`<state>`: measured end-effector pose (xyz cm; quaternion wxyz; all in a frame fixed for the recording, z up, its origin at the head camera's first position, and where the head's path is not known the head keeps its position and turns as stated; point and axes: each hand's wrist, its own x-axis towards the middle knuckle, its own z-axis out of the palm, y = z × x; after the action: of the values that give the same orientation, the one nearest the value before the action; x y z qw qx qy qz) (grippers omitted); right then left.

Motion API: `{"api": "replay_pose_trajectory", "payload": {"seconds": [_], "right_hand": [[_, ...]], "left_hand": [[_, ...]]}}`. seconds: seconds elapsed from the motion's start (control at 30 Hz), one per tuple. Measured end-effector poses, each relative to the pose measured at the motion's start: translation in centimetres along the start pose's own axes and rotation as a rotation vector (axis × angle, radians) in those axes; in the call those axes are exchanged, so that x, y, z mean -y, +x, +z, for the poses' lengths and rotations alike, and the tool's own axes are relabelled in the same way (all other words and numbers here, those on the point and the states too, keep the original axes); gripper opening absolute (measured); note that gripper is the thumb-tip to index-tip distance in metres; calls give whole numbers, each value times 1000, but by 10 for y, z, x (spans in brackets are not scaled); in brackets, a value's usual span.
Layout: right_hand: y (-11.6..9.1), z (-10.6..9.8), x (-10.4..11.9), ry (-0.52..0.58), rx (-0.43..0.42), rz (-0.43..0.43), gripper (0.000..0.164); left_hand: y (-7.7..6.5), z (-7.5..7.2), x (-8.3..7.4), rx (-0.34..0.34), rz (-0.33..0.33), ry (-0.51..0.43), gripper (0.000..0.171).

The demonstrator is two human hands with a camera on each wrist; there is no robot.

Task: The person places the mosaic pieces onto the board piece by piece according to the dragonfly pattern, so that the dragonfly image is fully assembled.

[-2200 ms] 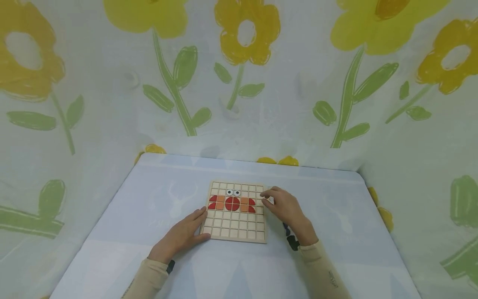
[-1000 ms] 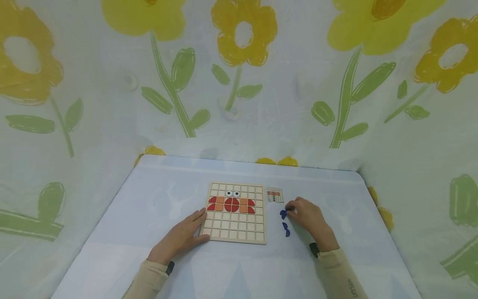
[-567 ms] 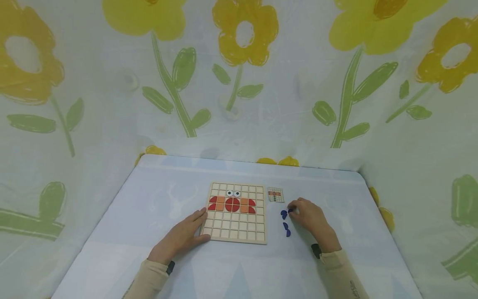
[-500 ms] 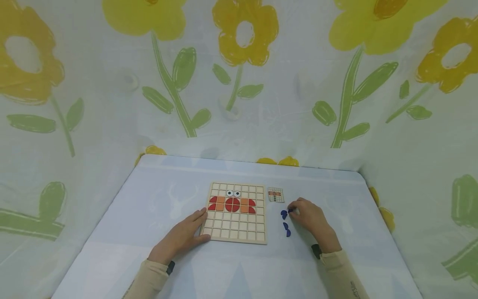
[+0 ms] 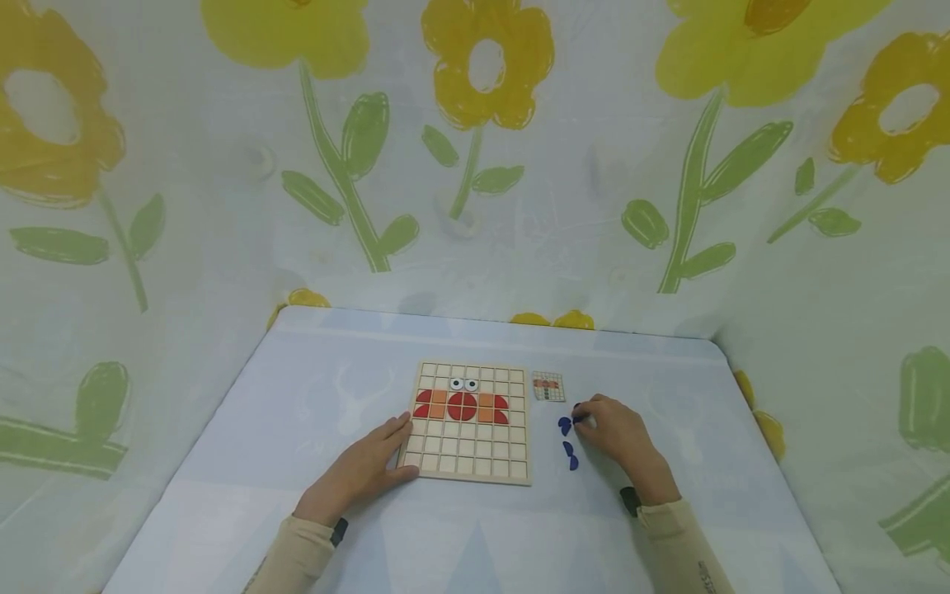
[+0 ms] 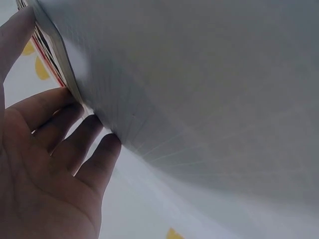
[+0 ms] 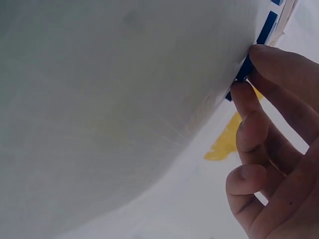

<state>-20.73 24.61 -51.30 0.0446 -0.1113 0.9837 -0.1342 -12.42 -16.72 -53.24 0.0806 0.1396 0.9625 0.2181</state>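
A wooden grid board (image 5: pixel 475 450) lies on the table, bearing red and orange tiles and two eye discs (image 5: pixel 463 384) in its upper rows. My left hand (image 5: pixel 359 470) rests along the board's left edge, thumb at the near corner. In the left wrist view its fingertips (image 6: pixel 110 142) touch the table beside the board. To the right of the board, my right hand (image 5: pixel 619 433) pinches a small dark blue piece (image 7: pixel 244 68) between thumb and index finger, low over the table. More blue rounded pieces (image 5: pixel 565 426) lie just left of and below those fingertips.
A small printed card (image 5: pixel 548 386) with a grid picture lies right of the board's upper corner. The pale table (image 5: pixel 312 388) is bordered at the back and sides by a flower-printed curtain (image 5: pixel 564 206).
My right hand has moved from the board's right edge down and right to the blue pieces, uncovering the card, and has taken hold of one. The left hand has stayed put.
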Motion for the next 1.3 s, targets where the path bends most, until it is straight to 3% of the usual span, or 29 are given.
{"api": "replay_pose_trajectory", "payload": {"seconds": [0.23, 0.47, 1.1, 1.3], "right_hand": [[0, 0, -4, 2, -5, -5, 25], [2, -7, -5, 4, -101, -44, 22], [18, -3, 45, 80, -283, -311, 19], [20, -1, 57, 106, -265, -333, 18]], "left_hand": [[0, -2, -1, 11, -1, -1, 83], [0, -3, -3, 16, 1, -5, 83], [-2, -4, -3, 6, 21, 10, 82], [-1, -3, -1, 6, 20, 21, 83]]}}
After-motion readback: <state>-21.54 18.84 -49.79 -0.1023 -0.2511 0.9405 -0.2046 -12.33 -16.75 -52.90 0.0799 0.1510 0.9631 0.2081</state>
